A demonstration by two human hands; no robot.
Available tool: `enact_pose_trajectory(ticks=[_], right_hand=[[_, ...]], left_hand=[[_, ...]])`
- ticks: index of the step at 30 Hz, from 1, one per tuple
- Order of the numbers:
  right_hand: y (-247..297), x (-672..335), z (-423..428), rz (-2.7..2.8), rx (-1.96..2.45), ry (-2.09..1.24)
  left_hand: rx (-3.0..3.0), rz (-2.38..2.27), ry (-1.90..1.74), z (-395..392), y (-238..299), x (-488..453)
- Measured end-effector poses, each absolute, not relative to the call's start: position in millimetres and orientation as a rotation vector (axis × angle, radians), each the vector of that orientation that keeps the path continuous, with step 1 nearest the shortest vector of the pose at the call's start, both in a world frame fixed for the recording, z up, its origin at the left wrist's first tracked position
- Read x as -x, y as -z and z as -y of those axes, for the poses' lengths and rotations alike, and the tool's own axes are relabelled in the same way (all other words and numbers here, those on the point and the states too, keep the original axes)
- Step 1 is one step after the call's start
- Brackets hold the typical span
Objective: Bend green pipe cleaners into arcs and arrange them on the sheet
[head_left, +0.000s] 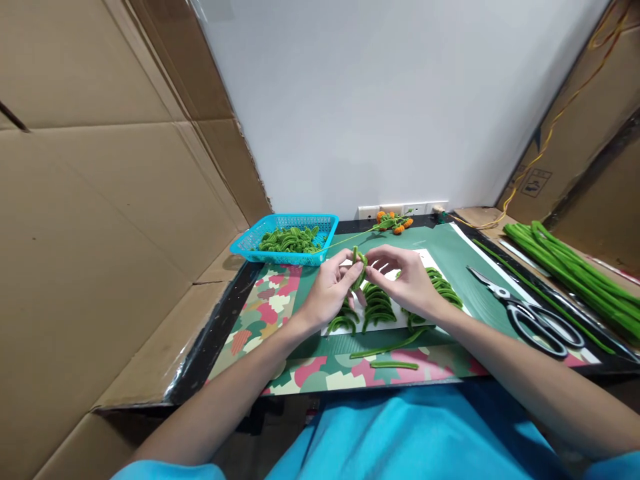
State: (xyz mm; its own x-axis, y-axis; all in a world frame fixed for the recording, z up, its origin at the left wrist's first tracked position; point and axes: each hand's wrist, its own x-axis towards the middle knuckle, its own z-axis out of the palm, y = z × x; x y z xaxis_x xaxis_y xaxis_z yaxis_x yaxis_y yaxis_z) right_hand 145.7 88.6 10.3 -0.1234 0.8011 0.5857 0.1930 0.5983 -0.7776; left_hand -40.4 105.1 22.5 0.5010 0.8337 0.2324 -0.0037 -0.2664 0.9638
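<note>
My left hand [333, 285] and my right hand [406, 279] meet over the middle of the table, both pinching one short green pipe cleaner piece [359, 262] bent into a loop between the fingertips. Under the hands, several bent green pieces [377, 305] lie in rows on a white sheet [427, 257]. Two straight green pieces [393, 347] lie nearer to me on the patterned mat.
A blue basket [280, 239] filled with bent green pieces stands at the back left. Scissors [535, 320] lie to the right, with long green pipe cleaners [575, 273] beyond them. A sprig with orange flowers [393, 222] lies at the back. Cardboard walls stand on the left and right.
</note>
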Motion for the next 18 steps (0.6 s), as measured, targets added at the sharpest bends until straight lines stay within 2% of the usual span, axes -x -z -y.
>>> enact_pose_trajectory(ticks=[7,18], right_hand=[[-5.4,-142.0,-88.9,1.589,0.872,-0.621],[-7.5,-145.7,-92.6,1.575,0.788,-0.875]], left_hand=[[-1.717,-0.821,-0.923,-104.6,-20.2,40.6],[-1.731,-0.824,-0.945,-100.2,-21.9,41.4]])
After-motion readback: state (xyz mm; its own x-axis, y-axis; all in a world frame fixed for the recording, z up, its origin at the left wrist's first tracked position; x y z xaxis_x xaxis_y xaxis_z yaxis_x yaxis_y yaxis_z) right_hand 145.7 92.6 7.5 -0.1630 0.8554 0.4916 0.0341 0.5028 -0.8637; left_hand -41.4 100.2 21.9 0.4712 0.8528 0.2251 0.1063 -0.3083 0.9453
